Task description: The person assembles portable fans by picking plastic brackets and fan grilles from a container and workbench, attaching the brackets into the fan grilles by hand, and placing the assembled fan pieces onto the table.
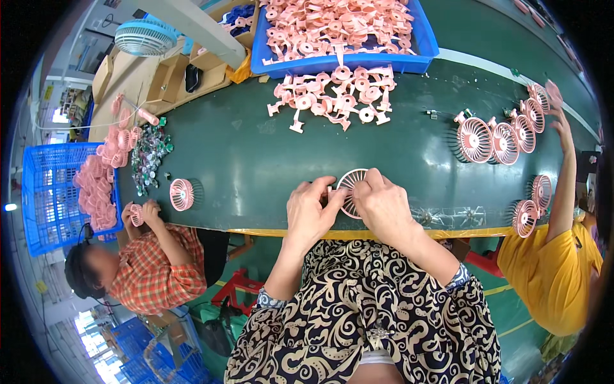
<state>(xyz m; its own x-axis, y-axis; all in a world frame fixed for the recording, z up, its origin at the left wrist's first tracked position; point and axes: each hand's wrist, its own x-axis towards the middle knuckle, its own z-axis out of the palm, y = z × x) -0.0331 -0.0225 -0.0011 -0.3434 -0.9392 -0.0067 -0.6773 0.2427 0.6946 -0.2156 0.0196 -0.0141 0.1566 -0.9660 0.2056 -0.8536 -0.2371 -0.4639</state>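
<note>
Head view: green table point(256, 160), with a pink fan cage point(348, 184) near its front edge.
At the table's far side stands a blue tray point(409, 64) heaped with pink brackets point(339, 32); a loose pile point(345, 99) of similar pieces lies just in front. Off to the right, well apart from the hands, stands a row of other cages point(475, 141). Closer in, the right hand point(385, 203) curls over the fan cage's right side, fingertips hidden, so whether they grip cannot be told. The left hand point(311, 208) grasps the cage's left side, thumb reaching toward its ribs. The fan cage sits between both hands, touching each.
</note>
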